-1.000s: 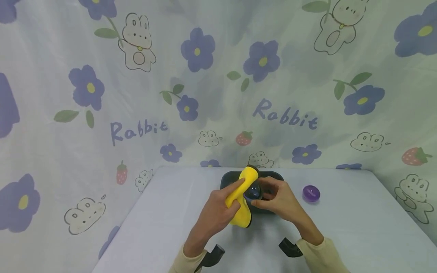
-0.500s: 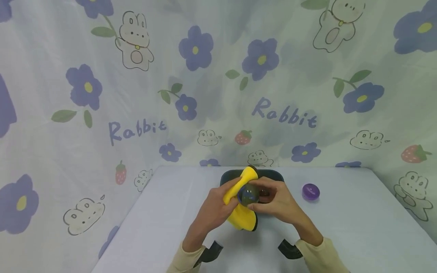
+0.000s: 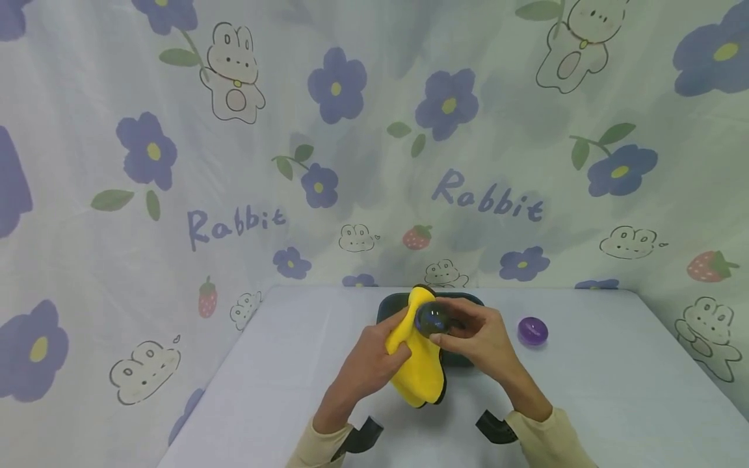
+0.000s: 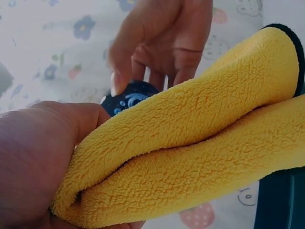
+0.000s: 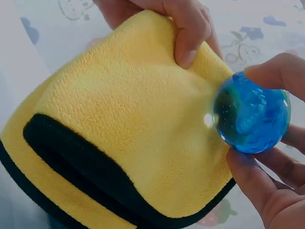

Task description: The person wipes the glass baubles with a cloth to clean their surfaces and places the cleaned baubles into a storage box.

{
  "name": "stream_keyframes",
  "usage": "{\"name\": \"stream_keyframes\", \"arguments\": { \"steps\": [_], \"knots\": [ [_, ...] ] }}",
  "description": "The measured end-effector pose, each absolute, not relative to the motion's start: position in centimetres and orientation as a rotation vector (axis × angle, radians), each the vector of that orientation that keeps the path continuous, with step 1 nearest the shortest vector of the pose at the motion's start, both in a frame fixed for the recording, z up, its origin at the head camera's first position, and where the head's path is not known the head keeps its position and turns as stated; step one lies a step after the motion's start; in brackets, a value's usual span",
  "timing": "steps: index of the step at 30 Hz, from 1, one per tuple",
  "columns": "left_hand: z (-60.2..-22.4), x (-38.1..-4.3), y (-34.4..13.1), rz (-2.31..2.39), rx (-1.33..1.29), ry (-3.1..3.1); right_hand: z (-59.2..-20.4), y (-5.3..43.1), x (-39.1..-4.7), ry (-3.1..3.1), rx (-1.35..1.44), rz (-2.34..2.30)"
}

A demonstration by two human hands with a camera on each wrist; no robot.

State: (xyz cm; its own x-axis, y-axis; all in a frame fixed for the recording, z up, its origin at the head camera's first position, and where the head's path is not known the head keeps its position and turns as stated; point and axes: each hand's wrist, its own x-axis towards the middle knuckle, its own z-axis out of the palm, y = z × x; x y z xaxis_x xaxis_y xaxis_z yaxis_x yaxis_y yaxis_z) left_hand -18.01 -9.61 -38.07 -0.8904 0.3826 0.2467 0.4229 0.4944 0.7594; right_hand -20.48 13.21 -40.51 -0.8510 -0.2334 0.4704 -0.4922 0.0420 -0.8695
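My left hand [image 3: 371, 357] grips a folded yellow plush cloth [image 3: 420, 374] with black edging, its thumb lying over the fold. To its right, my right hand [image 3: 484, 331] holds a clear blue ball [image 3: 433, 318] between thumb and fingers. In the right wrist view the glossy ball [image 5: 252, 114] sits against or just in front of the cloth [image 5: 128, 109]; I cannot tell whether they touch. The left wrist view has the cloth [image 4: 190, 129] hiding much of the ball [image 4: 125, 101]. Both hands are above a dark tray [image 3: 462, 358].
A shiny purple rounded object [image 3: 533, 331] lies on the white table [image 3: 608, 390], right of the tray. Behind the table hangs a curtain [image 3: 363, 149] printed with flowers and rabbits. Black camera mounts [image 3: 364, 435] stick out at both wrists.
The ball was brought left against the cloth, then moved slightly up and right, turning in the right hand. The cloth's lower part now hangs lower and wider. The left hand keeps its grip.
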Motion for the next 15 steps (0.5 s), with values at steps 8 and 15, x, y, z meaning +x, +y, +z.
{"name": "stream_keyframes", "arguments": {
  "steps": [8,15],
  "knots": [
    [-37.95,-17.77,-9.54,-1.339,-0.698,-2.682,-40.39,13.44,-20.46,-2.136,0.723,1.885],
    [-37.96,-17.69,-9.45,-1.305,-0.688,-2.678,-40.53,13.73,-20.56,-2.191,0.693,1.836]
  ]
}}
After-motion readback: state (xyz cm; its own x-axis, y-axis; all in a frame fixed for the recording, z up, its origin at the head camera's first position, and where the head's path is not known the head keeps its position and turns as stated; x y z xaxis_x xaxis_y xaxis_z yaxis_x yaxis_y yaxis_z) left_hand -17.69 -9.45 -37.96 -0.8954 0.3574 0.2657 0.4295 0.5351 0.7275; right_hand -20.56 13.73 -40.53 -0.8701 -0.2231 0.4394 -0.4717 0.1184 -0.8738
